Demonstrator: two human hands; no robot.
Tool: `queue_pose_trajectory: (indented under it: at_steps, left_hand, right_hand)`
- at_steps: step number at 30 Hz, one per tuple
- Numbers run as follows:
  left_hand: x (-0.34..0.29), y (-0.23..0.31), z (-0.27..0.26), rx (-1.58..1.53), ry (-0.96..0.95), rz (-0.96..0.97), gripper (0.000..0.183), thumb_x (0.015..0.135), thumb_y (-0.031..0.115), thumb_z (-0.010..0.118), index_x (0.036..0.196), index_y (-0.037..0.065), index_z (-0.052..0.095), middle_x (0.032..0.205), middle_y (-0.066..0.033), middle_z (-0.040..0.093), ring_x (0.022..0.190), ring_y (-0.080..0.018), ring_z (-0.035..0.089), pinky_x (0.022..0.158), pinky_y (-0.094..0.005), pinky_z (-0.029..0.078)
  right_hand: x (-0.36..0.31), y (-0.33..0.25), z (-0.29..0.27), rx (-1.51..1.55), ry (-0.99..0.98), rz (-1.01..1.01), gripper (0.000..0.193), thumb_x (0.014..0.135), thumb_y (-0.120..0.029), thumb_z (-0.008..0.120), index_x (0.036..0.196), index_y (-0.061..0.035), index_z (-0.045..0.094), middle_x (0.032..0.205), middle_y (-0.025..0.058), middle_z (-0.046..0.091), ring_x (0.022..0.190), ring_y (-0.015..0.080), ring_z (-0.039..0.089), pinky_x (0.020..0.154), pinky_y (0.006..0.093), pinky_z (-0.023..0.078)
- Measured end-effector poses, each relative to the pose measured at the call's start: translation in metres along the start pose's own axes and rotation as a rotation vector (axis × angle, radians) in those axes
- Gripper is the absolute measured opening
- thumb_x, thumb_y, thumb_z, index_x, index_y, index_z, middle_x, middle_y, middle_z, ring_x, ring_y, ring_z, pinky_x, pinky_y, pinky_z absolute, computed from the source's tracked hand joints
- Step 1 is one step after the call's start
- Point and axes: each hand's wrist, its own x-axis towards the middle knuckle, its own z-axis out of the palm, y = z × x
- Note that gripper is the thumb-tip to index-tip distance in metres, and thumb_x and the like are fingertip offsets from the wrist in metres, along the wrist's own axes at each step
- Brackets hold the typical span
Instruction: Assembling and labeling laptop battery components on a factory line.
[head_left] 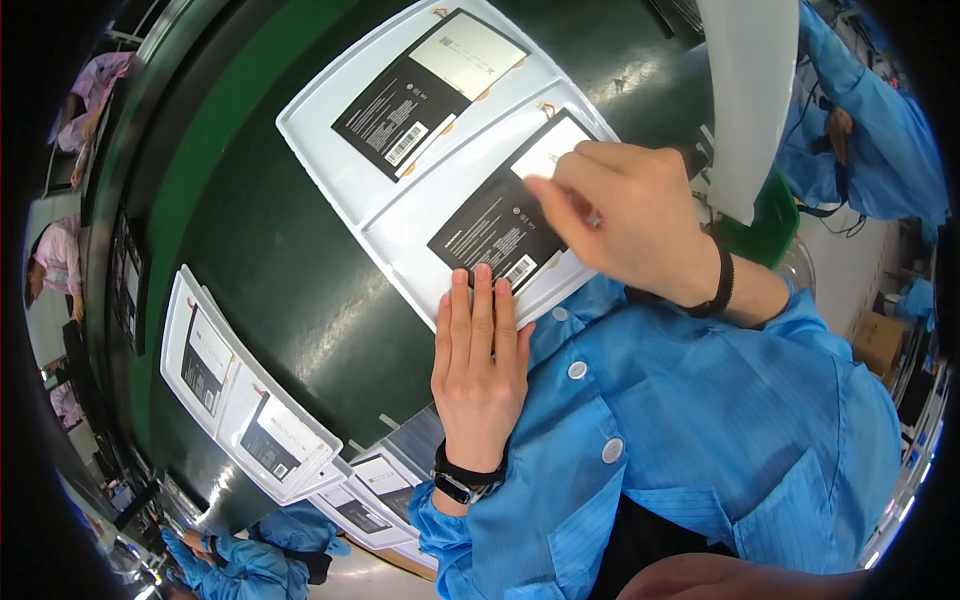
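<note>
A white plastic tray (312, 165) with two compartments lies in front of me. Each compartment holds a flat black-and-silver battery pack with a barcode label. My left hand (480, 370) lies flat with its fingers stretched, the fingertips on the lower edge of the near battery pack (480, 215). Over that pack's silver end is my right hand (640, 215), its fingers curled in and its thumb bent toward them. Whatever those fingers hold, if anything, is hidden. The far battery pack (420, 105) lies untouched by either hand.
Another white tray (232, 405) with similar packs sits at the left on the dark green work surface (300, 280). More loaded trays (325, 515) are below it. At right stand a white curved panel (745, 100) and a green bin (765, 220). A co-worker's blue sleeve (870, 110) is beyond.
</note>
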Motion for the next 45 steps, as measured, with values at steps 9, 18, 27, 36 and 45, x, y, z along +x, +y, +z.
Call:
queue_pose_trajectory:
  at_steps: [9,18,27,36,45]
  left_hand:
    - [-0.004,-0.001,0.000,0.015,-0.018,0.021,0.049,0.092,0.007,0.067,0.139,-0.003,0.059,0.149,-0.0208,0.054,0.142,-0.0399,0.048,0.115,-0.0514,0.042]
    - [0.009,0.008,-0.018,0.099,-0.048,0.018,0.046,0.091,0.012,0.073,0.132,-0.004,0.063,0.145,-0.0210,0.058,0.137,-0.0391,0.053,0.107,-0.0498,0.047]
    - [0.131,-0.016,-0.094,-0.018,-0.440,-0.038,0.032,0.088,0.022,0.078,0.107,-0.002,0.073,0.110,-0.0192,0.073,0.107,-0.0367,0.067,0.094,-0.0424,0.053]
    - [0.239,-0.103,-0.037,0.027,-0.113,-0.074,0.073,0.058,0.043,0.098,0.101,-0.003,0.063,0.102,-0.0181,0.064,0.096,-0.0339,0.061,0.084,-0.0419,0.052]
    - [0.245,-0.084,-0.064,-0.966,-0.001,-0.147,0.021,0.098,0.006,0.070,0.111,0.000,0.055,0.099,-0.0083,0.072,0.088,-0.0086,0.066,0.079,-0.0225,0.051]
  right_hand:
    - [-0.017,0.015,0.012,-0.032,-0.365,-0.452,0.092,0.094,-0.062,0.056,0.152,0.0065,0.039,0.162,0.0181,0.037,0.153,0.0318,0.032,0.127,0.0500,0.022]
    - [-0.024,0.023,0.001,0.016,-0.439,-0.499,0.091,0.091,-0.059,0.062,0.156,0.0003,0.036,0.165,0.0142,0.033,0.155,0.0288,0.027,0.128,0.0500,0.018]
    - [-0.002,0.048,-0.015,0.204,-0.168,-0.448,0.055,0.099,-0.040,0.063,0.130,0.0050,0.060,0.130,0.0246,0.063,0.124,0.0386,0.059,0.108,0.0480,0.043]
    - [0.072,0.089,-0.029,0.217,-0.062,0.096,0.042,0.097,-0.029,0.064,0.127,0.0014,0.063,0.117,0.0232,0.068,0.115,0.0406,0.061,0.101,0.0461,0.047]
    - [0.103,0.096,-0.025,0.991,0.000,0.056,0.030,0.099,-0.016,0.069,0.120,0.0038,0.063,0.106,0.0129,0.073,0.096,0.0196,0.070,0.086,0.0310,0.056]
